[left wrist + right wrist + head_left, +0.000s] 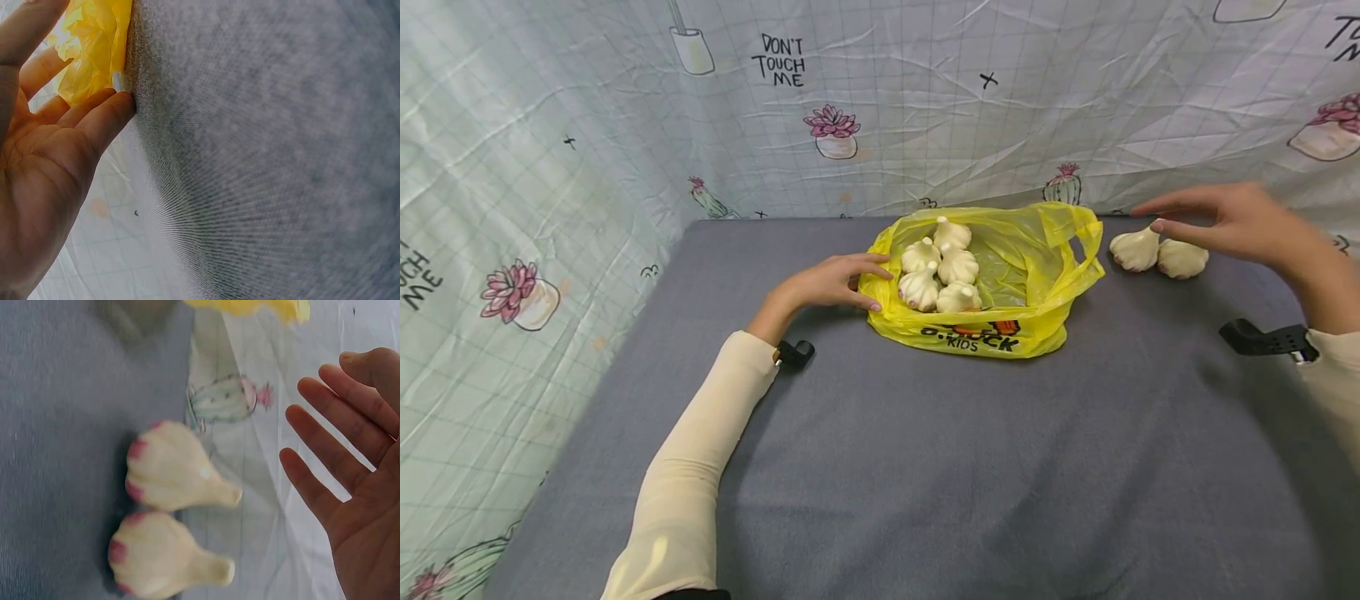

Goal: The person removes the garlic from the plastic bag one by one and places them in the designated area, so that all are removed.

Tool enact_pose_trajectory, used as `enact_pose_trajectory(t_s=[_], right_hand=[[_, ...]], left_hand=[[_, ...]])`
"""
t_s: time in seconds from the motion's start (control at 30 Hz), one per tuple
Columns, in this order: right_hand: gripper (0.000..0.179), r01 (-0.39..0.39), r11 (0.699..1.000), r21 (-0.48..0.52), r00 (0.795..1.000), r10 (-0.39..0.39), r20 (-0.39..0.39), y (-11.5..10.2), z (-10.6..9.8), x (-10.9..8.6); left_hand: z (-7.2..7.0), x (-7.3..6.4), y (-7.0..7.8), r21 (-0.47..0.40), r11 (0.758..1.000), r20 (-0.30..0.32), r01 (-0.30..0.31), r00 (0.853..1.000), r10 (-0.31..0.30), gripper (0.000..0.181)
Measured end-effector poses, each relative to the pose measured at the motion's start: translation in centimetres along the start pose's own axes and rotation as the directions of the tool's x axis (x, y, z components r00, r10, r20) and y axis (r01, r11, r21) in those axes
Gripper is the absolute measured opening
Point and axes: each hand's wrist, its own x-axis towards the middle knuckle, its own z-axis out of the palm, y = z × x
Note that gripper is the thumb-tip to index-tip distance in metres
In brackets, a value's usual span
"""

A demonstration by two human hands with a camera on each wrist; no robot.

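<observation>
Gray cloth (887, 467) bears a bag (1041, 323); only head view shows its garlic (958, 266).

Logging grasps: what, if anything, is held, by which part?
Right hand: nothing. Left hand touches the yellow bag at its left side; gripping cannot be confirmed.

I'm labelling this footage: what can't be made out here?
- Head view: whether others lie beneath the bagged garlic bulbs, which block sight.
- Head view: print on the yellow bag, partly hidden by folds.
- Left wrist view: the rest of the bag, cut off by the top edge.
</observation>
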Motion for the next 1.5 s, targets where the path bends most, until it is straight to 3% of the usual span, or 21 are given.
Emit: enact_pose_trajectory(t_s=[0.17, 0.43, 0.5, 0.97, 1.03, 1.27, 1.5], right_hand=[[0.029, 0.177, 0.983, -0.05, 0.984, -0.178, -0.027, -1.8, 0.4, 0.0], [0.038, 0.409, 0.912, -0.009, 0.911, -0.409, -0.051, -4.2, 1.0, 0.7], [0.041, 0.447, 0.895, 0.0, 0.894, -0.447, -0.043, -4.6, 1.3, 0.9], [0.043, 0.569, 0.822, -0.026, 0.822, -0.569, -0.009, -7.6, 1.8, 1.2], [0.043, 0.569, 0.821, -0.034, 0.822, -0.57, -0.004, -7.9, 1.9, 1.3], [0.043, 0.529, 0.848, -0.028, 0.849, -0.527, 0.04, -8.5, 2.3, 1.6], [0.042, 0.528, 0.849, -0.022, 0.848, -0.525, 0.072, -8.9, 2.6, 2.1]], left_hand=[[0.0, -0.1, 0.1, 0.001, 1.0, -0.001, 0.001, 1.0, -0.001, 0.06], [0.1, -0.1, 0.1, 0.009, 1.0, -0.01, 0.0, 1.0, 0.0, 0.059], [0.1, -0.2, 0.1, 0.011, 1.0, -0.013, 0.002, 1.0, -0.002, 0.06], [0.2, -0.5, 0.2, 0.02, 1.0, -0.01, -0.002, 1.0, 0.002, 0.06], [0.2, -0.5, 0.3, 0.023, 1.0, -0.009, 0.0, 1.0, 0.001, 0.06], [0.2, -0.6, 0.4, 0.04, 0.999, -0.014, 0.003, 1.0, -0.002, 0.061], [0.2, -0.4, 0.2, 0.046, 0.999, -0.014, -0.005, 1.0, 0.006, 0.061]])
